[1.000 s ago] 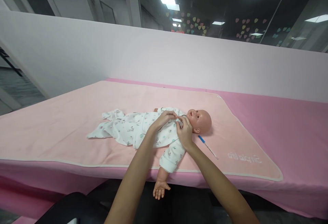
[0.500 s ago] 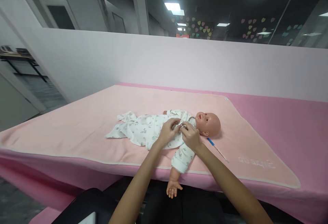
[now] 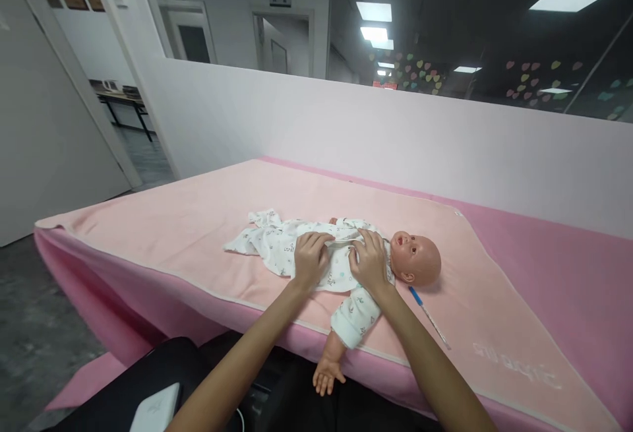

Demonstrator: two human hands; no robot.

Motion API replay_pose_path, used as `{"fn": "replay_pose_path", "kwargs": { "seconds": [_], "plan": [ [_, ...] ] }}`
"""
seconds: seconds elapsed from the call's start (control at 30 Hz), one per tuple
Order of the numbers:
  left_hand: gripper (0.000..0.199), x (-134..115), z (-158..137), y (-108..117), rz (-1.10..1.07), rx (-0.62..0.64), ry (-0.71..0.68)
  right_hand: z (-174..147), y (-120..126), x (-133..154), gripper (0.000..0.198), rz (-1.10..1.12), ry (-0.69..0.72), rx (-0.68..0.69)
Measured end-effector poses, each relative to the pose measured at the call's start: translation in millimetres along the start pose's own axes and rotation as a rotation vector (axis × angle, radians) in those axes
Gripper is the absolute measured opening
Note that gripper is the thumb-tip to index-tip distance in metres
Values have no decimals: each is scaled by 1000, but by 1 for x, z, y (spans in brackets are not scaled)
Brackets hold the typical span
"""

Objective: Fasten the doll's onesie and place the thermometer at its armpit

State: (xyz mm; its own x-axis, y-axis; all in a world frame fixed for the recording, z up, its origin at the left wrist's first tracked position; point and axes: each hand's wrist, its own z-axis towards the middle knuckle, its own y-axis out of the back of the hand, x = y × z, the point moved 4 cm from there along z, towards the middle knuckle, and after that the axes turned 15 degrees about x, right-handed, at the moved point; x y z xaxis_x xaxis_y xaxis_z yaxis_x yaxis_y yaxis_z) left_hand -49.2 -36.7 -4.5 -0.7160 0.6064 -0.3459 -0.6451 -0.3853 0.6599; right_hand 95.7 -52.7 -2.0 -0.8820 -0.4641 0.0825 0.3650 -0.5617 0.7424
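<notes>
A baby doll (image 3: 422, 260) lies on its back, head to the right, dressed in a white printed romper (image 3: 277, 247). Its near arm hangs over the front edge, palm up. My left hand (image 3: 311, 260) is closed at the romper's front edge around the belly, fingertips pinching the cloth. Nearer the neck, my right hand (image 3: 370, 262) has its fingers curled on the same front edge. A strip of the opening's edge runs stretched between both hands. Some fingertips are hidden behind the knuckles and fabric.
Beside the doll's head lies a thin glass thermometer (image 3: 429, 316) with a blue end. A peach blanket (image 3: 198, 214) covers the pink-draped table (image 3: 568, 254). Behind stands a low white wall (image 3: 395, 128) with dark glass above. A white device (image 3: 155, 411) rests at the lower left.
My hands have moved apart along the romper's front, the left one toward the doll's legs. Earlier their fingertips met at the chest. The view has turned left.
</notes>
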Motion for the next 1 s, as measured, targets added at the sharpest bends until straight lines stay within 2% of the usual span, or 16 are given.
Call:
{"fn": "replay_pose_path", "kwargs": {
  "seconds": [0.1,0.27,0.4,0.57,0.7,1.0],
  "plan": [
    [27,-9,-2,-2,52,2,-54,-3,1,1,14,26,20,-3],
    [26,-31,-3,-14,76,80,-205,-4,3,-1,13,103,50,-32],
    [23,-34,-2,-19,88,119,-173,-4,0,-3,12,132,45,-51],
    [27,-29,-3,-16,77,42,-84,-5,-3,-4,12,125,56,-54],
    [27,-27,-3,-17,90,43,-35,-4,-1,-3,13,125,60,-65],
    [23,-28,-2,-19,65,81,-84,-3,-3,-4,13,114,42,-37]
  ]
}}
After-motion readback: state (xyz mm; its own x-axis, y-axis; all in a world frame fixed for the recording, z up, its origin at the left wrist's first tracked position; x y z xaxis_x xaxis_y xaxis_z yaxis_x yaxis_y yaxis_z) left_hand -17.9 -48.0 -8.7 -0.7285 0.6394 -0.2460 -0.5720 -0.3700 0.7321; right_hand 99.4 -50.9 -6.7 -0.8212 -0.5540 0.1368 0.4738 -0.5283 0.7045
